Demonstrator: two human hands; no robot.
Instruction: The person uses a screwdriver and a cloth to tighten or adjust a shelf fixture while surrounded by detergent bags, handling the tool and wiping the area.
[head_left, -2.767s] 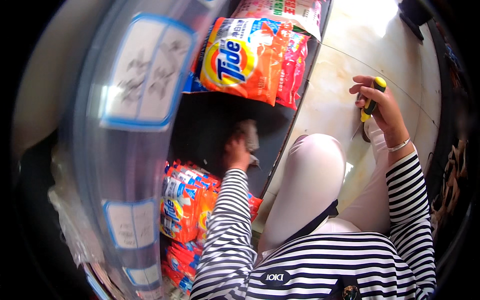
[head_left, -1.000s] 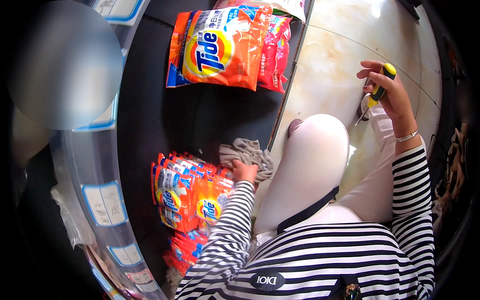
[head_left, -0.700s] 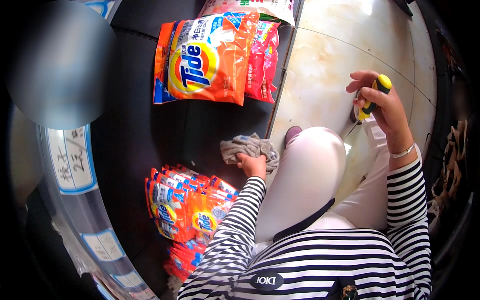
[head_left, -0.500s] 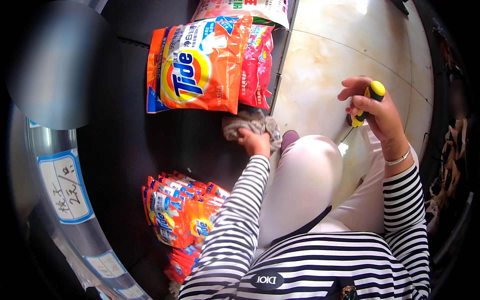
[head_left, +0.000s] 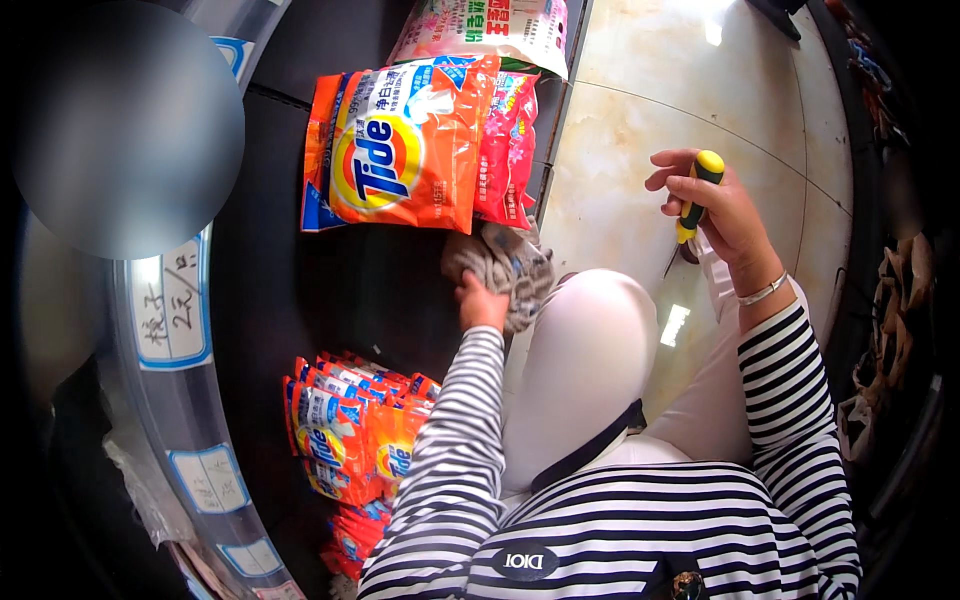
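Observation:
Closed round a crumpled grey-beige cloth [head_left: 515,275], my left hand [head_left: 480,303] rests at the edge of the black shelf [head_left: 370,280], beside my knee. Just beyond the cloth lie a large orange bag of laundry detergent [head_left: 400,145] and a pink bag [head_left: 508,150] partly behind it. Off to the right, my right hand [head_left: 715,200] grips the yellow and black handle of a screwdriver [head_left: 697,200]. Its thin shaft points down, away from the bags, over the floor.
Several small orange detergent bags [head_left: 340,430] are piled near me on the shelf. A white and pink bag [head_left: 485,35] lies at the far end. Along the left runs a clear curved rail with price tags [head_left: 175,310]. Pale tiles [head_left: 690,110] cover the floor.
My left hand has drawn the cloth slightly nearer to me along the shelf edge. The right hand with the screwdriver has shifted a little to the left.

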